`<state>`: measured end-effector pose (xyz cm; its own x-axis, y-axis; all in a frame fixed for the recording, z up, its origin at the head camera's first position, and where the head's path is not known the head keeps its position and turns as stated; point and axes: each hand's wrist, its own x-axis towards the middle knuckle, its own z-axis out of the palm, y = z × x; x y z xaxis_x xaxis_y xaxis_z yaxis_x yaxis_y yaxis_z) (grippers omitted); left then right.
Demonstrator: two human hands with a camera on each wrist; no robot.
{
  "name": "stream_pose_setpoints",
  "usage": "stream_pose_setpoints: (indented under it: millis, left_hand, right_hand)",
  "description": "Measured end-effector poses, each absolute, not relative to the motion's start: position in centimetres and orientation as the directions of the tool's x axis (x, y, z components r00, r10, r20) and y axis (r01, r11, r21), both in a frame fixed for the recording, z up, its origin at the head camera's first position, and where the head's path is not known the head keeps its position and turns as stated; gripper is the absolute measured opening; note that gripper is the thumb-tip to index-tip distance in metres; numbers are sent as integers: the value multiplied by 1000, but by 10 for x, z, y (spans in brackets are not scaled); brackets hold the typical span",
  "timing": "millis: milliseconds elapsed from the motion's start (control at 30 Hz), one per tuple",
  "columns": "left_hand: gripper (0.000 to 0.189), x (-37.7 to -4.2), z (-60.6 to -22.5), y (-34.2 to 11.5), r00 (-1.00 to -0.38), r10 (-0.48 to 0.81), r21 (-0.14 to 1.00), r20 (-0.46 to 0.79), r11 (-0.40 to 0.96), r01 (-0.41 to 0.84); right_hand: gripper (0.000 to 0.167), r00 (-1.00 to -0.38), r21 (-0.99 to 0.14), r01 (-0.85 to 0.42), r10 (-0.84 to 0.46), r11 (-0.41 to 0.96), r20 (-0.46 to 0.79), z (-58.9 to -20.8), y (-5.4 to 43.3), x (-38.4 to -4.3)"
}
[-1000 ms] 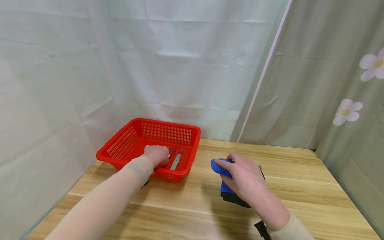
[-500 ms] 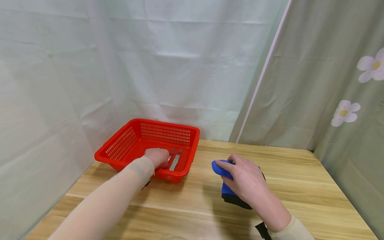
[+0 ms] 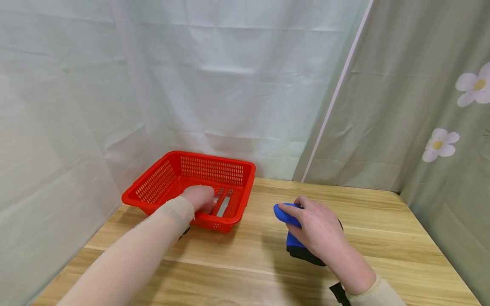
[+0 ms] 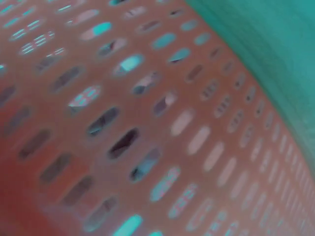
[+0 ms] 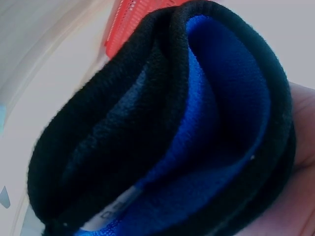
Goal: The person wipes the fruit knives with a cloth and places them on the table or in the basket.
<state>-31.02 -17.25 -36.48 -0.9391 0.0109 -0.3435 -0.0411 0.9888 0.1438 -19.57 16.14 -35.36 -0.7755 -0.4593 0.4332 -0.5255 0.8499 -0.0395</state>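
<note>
My left hand [image 3: 199, 197] reaches over the near rim into a red plastic basket [image 3: 214, 158], low near its front wall. Its fingers are mostly hidden from the head view, and I cannot tell whether they hold anything. Just right of them lies a flat, silvery strip-like piece [image 3: 223, 206], with a similar piece [image 3: 218, 194] close beside the fingers. The left wrist view shows mainly the slotted basket wall [image 4: 162, 128]. My right hand [image 3: 319, 223] grips a folded blue cloth item [image 3: 287, 214] with thick black edging above the table; its folded layers [image 5: 211, 98] and a small pale label appear in the right wrist view.
Both hands work over a light wood-grain table [image 3: 237, 276]. Pale curtains [image 3: 245, 85] enclose its back and sides, with flower prints [image 3: 440, 145] on the right. The basket stands at the back left, close to the curtain.
My left hand shifts only slightly inside the basket. The right hand, still holding the blue cloth item, drifts a little to the right.
</note>
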Motion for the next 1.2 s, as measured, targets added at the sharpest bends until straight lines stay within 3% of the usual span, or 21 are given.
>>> stream_pose_setpoints:
  millis: [333, 533, 767, 1200]
  left_hand:
    - [25, -303, -351, -162, -966, 124, 49, -227, 992, 116]
    - [54, -294, -348, -154, -982, 146, 66, -123, 988, 138]
    - [71, -285, -346, -148, -982, 189, 99, -4, 977, 188]
    - [80, -263, -342, -123, -955, 270, 86, 124, 956, 281]
  right_hand:
    - [53, -796, -57, -498, -429, 865, 427, -351, 172, -192]
    - [53, -791, -54, -493, -421, 869, 445, -350, 180, -189]
    - [53, -822, -70, -455, -389, 888, 416, -348, 191, -187]
    - [52, -845, -90, -419, -352, 903, 402, -348, 217, -186]
